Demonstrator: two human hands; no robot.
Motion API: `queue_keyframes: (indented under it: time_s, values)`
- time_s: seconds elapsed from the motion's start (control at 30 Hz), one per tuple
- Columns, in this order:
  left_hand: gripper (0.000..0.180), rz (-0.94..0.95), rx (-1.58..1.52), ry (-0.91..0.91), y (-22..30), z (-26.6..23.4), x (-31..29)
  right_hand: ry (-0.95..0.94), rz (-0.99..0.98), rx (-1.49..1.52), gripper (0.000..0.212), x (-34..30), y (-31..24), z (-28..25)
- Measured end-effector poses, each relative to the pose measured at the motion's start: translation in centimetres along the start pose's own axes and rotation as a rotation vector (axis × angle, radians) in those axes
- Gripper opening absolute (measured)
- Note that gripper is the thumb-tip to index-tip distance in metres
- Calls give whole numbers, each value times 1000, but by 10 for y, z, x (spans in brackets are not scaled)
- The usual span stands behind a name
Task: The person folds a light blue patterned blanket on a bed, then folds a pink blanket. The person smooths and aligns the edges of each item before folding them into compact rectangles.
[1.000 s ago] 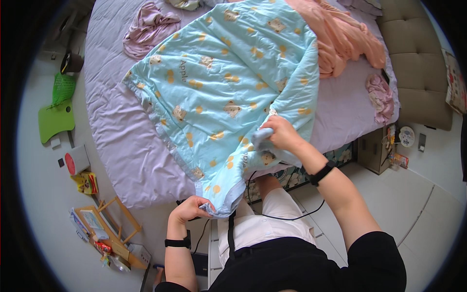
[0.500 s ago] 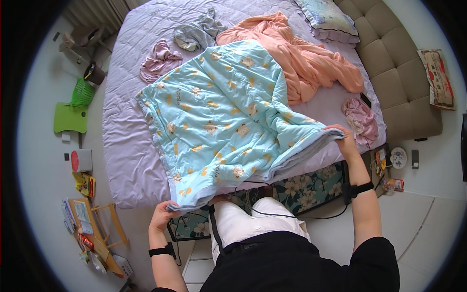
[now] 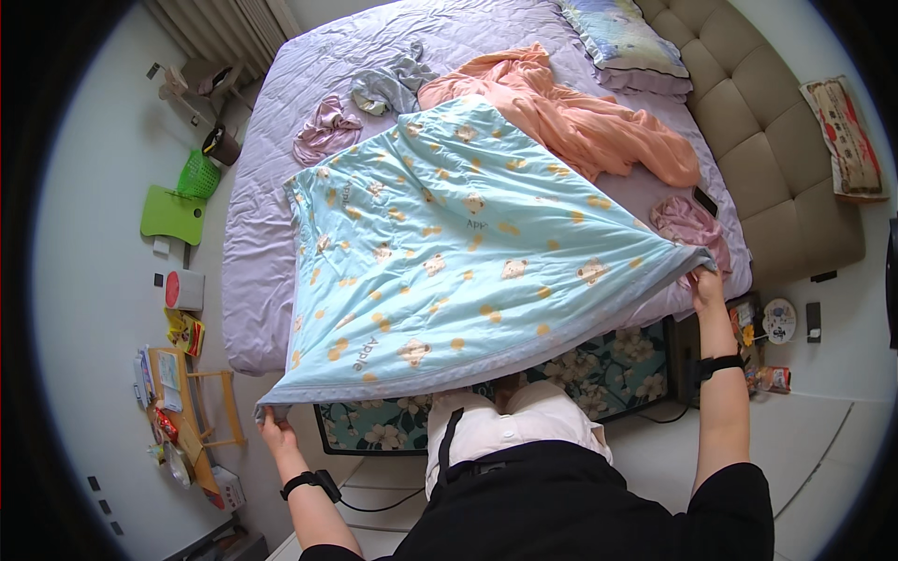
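Note:
A light blue quilt [image 3: 440, 266] with bear and yellow fruit prints spreads over the bed, its grey-lavender border pulled taut toward me. My left hand [image 3: 278, 432] grips the near left corner, out past the bed's edge. At the other end, my right hand [image 3: 708, 284] is closed on the near right corner, beside a crumpled pink cloth [image 3: 683, 222]. Under the quilt lies the lavender bed sheet [image 3: 253, 290]. A peach blanket [image 3: 561, 107] is heaped against the quilt's far right side.
A pillow [image 3: 622, 42] rests by the padded headboard [image 3: 748, 122]. Grey clothing [image 3: 393, 84] and a mauve cloth [image 3: 327, 131] lie beyond the quilt. A phone [image 3: 705, 201] is near the headboard. A floral mat [image 3: 617, 369] lies at my legs; a wooden desk [image 3: 192, 430] stands left.
Both hands have moved apart, the left outward and lower, the right further right. Between them the quilt has stretched out, and its folds on the right have flattened.

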State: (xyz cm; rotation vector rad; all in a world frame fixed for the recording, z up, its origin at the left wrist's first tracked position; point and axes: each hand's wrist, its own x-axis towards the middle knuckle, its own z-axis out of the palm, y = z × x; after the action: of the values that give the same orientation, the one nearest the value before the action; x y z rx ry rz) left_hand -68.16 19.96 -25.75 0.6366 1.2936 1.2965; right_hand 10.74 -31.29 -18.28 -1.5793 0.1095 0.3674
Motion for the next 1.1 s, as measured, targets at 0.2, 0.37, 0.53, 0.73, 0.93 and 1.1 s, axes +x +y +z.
queue_keyframes:
  time_s: [0.2, 0.37, 0.53, 0.73, 0.93, 1.1]
  values:
    - [28, 89, -45, 197, 43, -47, 8, 49, 72, -34, 22, 0, 8, -32]
    - [27, 119, 34, 181, 75, -69, 8, -24, 95, -111, 20, 5, 28, -66]
    - [32, 111, 178, 204, 87, -50, 27, -50, 106, -170, 26, 25, 15, -21]
    - [37, 105, 281, 140, 84, 58, 133, -33, -3, -238, 21, 103, -3, 33]
    - [39, 46, 427, -5, 64, 172, 227, 238, -14, -247, 13, 159, -34, 98]
    - [23, 77, 531, -131, 46, 267, 306, 295, -37, -353, 10, 194, -44, 170]
